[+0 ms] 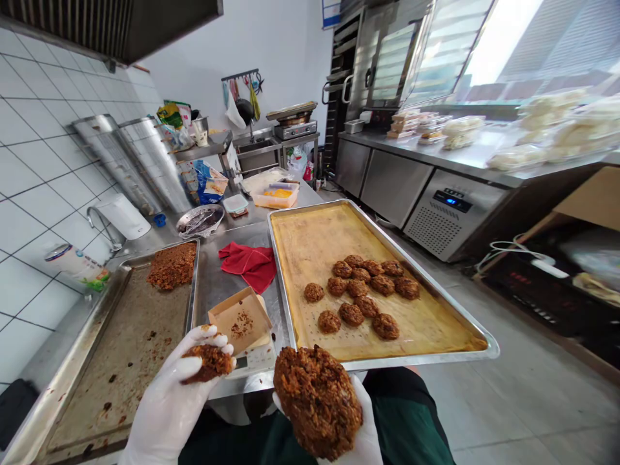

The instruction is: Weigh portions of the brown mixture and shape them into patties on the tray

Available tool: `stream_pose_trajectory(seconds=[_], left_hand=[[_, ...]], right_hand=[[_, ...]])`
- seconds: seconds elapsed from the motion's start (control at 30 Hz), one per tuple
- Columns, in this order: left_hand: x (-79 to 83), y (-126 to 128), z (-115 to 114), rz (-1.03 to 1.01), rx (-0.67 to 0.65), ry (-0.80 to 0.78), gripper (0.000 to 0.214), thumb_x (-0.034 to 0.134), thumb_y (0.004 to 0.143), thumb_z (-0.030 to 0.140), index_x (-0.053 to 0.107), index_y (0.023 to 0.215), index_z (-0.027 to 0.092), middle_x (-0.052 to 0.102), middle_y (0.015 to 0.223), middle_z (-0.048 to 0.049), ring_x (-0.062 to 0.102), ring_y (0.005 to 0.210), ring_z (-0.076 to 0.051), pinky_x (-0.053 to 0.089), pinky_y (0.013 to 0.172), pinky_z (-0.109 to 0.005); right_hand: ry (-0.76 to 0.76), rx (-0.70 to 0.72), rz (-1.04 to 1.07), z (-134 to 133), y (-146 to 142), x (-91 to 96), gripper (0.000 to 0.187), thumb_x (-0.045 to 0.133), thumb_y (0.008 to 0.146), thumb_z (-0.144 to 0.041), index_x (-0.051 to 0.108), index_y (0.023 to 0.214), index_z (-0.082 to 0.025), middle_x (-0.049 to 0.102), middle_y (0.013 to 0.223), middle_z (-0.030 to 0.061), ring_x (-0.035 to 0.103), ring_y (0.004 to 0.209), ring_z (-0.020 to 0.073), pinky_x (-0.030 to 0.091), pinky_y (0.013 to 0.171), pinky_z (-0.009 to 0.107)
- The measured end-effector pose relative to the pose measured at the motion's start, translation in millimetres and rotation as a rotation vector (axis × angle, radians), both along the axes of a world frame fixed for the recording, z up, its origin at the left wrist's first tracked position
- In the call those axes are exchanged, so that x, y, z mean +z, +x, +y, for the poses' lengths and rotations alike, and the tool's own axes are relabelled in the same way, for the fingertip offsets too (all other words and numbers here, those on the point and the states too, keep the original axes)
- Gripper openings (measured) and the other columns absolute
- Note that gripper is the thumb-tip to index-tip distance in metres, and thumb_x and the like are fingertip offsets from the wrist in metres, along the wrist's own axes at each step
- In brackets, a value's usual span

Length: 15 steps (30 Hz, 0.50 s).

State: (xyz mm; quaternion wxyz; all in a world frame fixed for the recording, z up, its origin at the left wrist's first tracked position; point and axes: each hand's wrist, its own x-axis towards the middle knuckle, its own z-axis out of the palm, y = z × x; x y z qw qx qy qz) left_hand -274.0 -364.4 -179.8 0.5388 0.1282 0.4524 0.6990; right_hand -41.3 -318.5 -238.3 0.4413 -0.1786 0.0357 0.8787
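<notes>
My right hand [365,423] cups a large lump [318,402] from beneath, just before the near left corner of the lined tray [310,242]. It is dark reddish-brown, coarse and shreddy, ragged along its top, with a moist gloss and orange flecks. My left hand [167,397], gloved in white, has its fingers and thumb curled around a smaller piece [212,363], looser and more orange, by the bench's near edge. Rounded brown patties [361,274] cluster toward the tray's near edge.
</notes>
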Motion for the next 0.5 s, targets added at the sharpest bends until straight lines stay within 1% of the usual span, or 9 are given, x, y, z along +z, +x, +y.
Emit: stream_pose_trajectory(seconds=[0.07,0.13,0.2,0.27,0.33,0.37,0.43,0.47,0.5], left_hand=[[-10.7,0,9,-0.196,0.112,0.009,0.024,0.065,0.082,0.022,0.072,0.104,0.013,0.075,0.102,-0.0141,0.072,0.1,-0.029,0.061,0.091,-0.047],[-25.1,5,17,-0.303,0.233,-0.051,0.013,0.057,0.087,0.012,0.069,0.09,0.013,0.075,0.095,-0.0117,0.073,0.096,-0.024,0.064,0.085,-0.039],[-38.8,12,23,-0.321,0.265,-0.091,0.019,0.053,0.086,-0.001,0.066,0.09,0.012,0.075,0.102,-0.0126,0.073,0.101,-0.023,0.064,0.085,-0.034],[-48.2,20,24,-0.287,0.209,-0.066,0.026,0.052,0.084,-0.006,0.064,0.099,0.012,0.073,0.115,-0.0156,0.071,0.11,-0.025,0.063,0.09,-0.037],[-51.9,24,23,-0.241,0.192,-0.055,0.03,0.055,0.083,-0.007,0.063,0.104,0.014,0.071,0.12,-0.0146,0.071,0.11,-0.025,0.064,0.089,-0.035],[-51.9,24,22,-0.212,0.208,-0.066,0.031,0.058,0.082,-0.006,0.063,0.104,0.016,0.072,0.119,-0.0127,0.073,0.105,-0.022,0.064,0.084,-0.031],[-49.4,21,21,-0.168,0.234,-0.07,0.035,0.062,0.079,-0.004,0.065,0.105,0.019,0.074,0.112,-0.008,0.074,0.091,-0.016,0.062,0.073,-0.021],[-47.2,18,20,-0.162,0.232,-0.053,0.038,0.063,0.077,-0.003,0.067,0.106,0.02,0.074,0.106,-0.0062,0.073,0.086,-0.014,0.06,0.07,-0.019],[-44.5,15,20,-0.171,0.215,-0.022,0.04,0.064,0.075,-0.002,0.068,0.108,0.02,0.074,0.103,-0.0059,0.072,0.084,-0.013,0.06,0.07,-0.019]], right_hand=[[-0.034,-0.026,-0.013,4,1,-1.2,0.05,0.058,0.083,-0.066,0.079,0.104,-0.025,0.078,0.114,0.0068,0.07,0.113,0.0326,0.036,0.115,0.059],[-0.066,-0.053,-0.04,8,3,-3.4,0.049,0.059,0.082,-0.067,0.079,0.104,-0.027,0.078,0.115,0.0063,0.07,0.111,0.0312,0.036,0.115,0.058],[-0.083,-0.071,-0.072,12,6,-6.2,0.047,0.061,0.081,-0.067,0.079,0.102,-0.029,0.079,0.114,0.0049,0.07,0.111,0.0307,0.037,0.115,0.059],[-0.078,-0.078,-0.099,15,10,-9.2,0.044,0.062,0.081,-0.066,0.079,0.102,-0.031,0.079,0.113,0.003,0.069,0.113,0.0304,0.036,0.115,0.059],[-0.071,-0.097,-0.131,18,14,-12.2,0.043,0.063,0.081,-0.065,0.078,0.104,-0.033,0.079,0.114,0.0009,0.067,0.117,0.0292,0.036,0.116,0.058],[-0.075,-0.113,-0.151,19,16,-13.6,0.042,0.063,0.081,-0.065,0.078,0.106,-0.035,0.078,0.116,-0.0003,0.066,0.119,0.0286,0.036,0.117,0.057],[-0.111,-0.158,-0.205,23,19,-15.8,0.041,0.065,0.08,-0.065,0.077,0.108,-0.038,0.078,0.117,-0.0021,0.063,0.124,0.0287,0.036,0.117,0.057],[-0.143,-0.181,-0.239,25,20,-16.5,0.041,0.066,0.078,-0.065,0.076,0.108,-0.039,0.078,0.117,-0.0023,0.061,0.127,0.0294,0.036,0.117,0.058],[-0.179,-0.203,-0.276,26,21,-16.7,0.041,0.067,0.077,-0.065,0.077,0.107,-0.039,0.078,0.117,-0.0018,0.058,0.13,0.0306,0.036,0.117,0.058]])
